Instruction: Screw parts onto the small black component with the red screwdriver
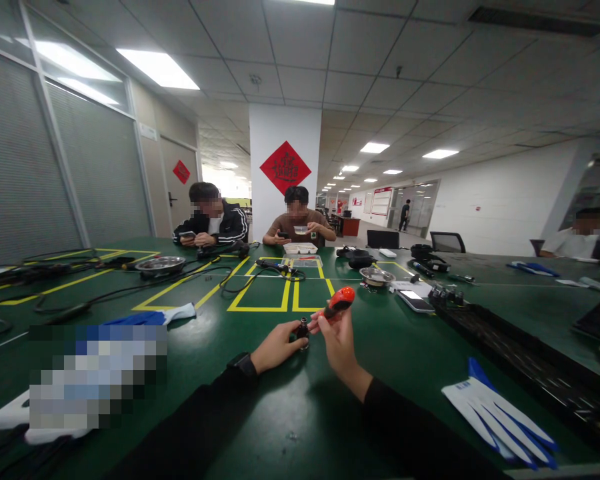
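Note:
Over the green table (300, 407), my left hand (276, 347) is closed around a small dark metal cylindrical part (303, 325), which stands upright in its fingers. Just to its right, my right hand (341, 343) grips a screwdriver (342, 300) by its red-orange and black handle. The handle points up and to the right. The fingers of my right hand come close to the metal part; whether the screwdriver's tip touches it I cannot make out.
Blue-and-white work gloves (497, 417) lie at right beside a long black tray (525, 360) of small metal parts. A phone (415, 301) and metal bowls (377, 276) stand farther back. Cables (75, 310) cross the left side. Two people sit opposite, another at far right.

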`<control>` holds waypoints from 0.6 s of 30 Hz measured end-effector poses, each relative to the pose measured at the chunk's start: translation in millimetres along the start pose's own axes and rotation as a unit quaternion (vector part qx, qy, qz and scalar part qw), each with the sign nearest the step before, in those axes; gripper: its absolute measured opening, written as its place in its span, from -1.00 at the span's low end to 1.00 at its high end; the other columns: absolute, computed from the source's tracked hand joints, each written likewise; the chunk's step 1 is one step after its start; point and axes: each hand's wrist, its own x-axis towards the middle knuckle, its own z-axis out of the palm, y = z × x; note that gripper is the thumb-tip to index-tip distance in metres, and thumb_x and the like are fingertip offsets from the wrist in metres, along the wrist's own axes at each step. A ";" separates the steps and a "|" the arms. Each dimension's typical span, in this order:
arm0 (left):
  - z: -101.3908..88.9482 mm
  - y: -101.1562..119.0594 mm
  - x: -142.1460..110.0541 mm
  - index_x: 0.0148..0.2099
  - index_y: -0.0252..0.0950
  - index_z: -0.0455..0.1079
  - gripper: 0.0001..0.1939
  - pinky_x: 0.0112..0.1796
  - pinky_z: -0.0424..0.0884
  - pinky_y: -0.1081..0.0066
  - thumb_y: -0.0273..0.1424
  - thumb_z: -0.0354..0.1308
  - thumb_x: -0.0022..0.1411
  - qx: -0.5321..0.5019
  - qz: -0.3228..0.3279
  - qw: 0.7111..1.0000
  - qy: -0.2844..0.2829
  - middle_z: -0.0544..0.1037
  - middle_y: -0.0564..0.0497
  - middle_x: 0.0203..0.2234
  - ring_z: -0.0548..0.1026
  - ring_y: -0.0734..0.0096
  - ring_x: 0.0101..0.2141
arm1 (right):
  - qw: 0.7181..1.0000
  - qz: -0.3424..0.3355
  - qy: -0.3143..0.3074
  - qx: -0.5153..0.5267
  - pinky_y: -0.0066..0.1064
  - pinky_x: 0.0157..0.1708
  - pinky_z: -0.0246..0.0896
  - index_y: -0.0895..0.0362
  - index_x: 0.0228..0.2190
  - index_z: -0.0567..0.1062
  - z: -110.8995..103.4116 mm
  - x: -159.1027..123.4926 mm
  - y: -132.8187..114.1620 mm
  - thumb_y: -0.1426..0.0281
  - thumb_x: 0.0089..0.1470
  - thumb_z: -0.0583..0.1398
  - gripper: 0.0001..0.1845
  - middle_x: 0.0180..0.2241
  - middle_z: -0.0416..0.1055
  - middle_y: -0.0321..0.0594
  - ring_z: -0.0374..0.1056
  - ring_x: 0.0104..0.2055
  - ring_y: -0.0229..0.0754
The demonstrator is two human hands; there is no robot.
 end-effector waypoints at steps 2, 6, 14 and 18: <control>-0.2 0.3 -0.2 -0.21 -0.34 0.38 -0.76 -0.27 0.29 0.44 -0.32 0.08 0.09 0.004 0.005 1.000 -0.001 0.50 -0.01 -0.35 0.41 0.36 -0.35 | 1.000 -0.008 -0.009 0.010 -0.40 -0.43 0.36 0.08 -0.14 0.20 -1.2 -0.5 -0.3 0.36 0.07 0.09 -0.72 -0.35 0.37 -0.25 0.39 -0.40 -0.26; -0.3 1.0 -0.3 -0.23 -0.34 0.38 -0.77 -0.27 0.29 0.44 -0.32 0.07 0.10 0.007 0.006 1.000 -0.002 0.51 -0.01 -0.35 0.42 0.36 -0.35 | 1.000 -0.012 -0.011 0.015 -0.41 -0.45 0.36 0.08 -0.04 0.17 -1.7 0.7 -2.9 0.36 0.08 0.07 -0.63 -0.31 0.37 -0.22 0.37 -0.42 -0.27; -0.6 -0.7 -1.1 -0.19 -0.33 0.38 -0.75 -0.24 0.30 0.42 -0.32 0.08 0.10 -0.003 0.007 1.000 -0.003 0.51 -0.01 -0.33 0.42 0.35 -0.34 | 1.000 0.013 -0.005 0.020 -0.44 -0.50 0.37 0.06 -0.16 0.23 0.2 5.6 -3.9 0.35 0.03 0.13 -0.71 -0.30 0.39 -0.24 0.40 -0.39 -0.25; -0.4 -0.2 -0.9 -0.17 -0.33 0.39 -0.73 -0.23 0.30 0.41 -0.31 0.08 0.09 -0.006 -0.002 1.000 -0.002 0.51 -0.01 -0.33 0.42 0.32 -0.32 | 1.000 0.020 0.003 0.005 -0.40 -0.45 0.39 0.07 -0.17 0.23 -0.8 4.7 0.2 0.36 -0.01 0.18 -0.67 -0.36 0.40 -0.28 0.39 -0.45 -0.27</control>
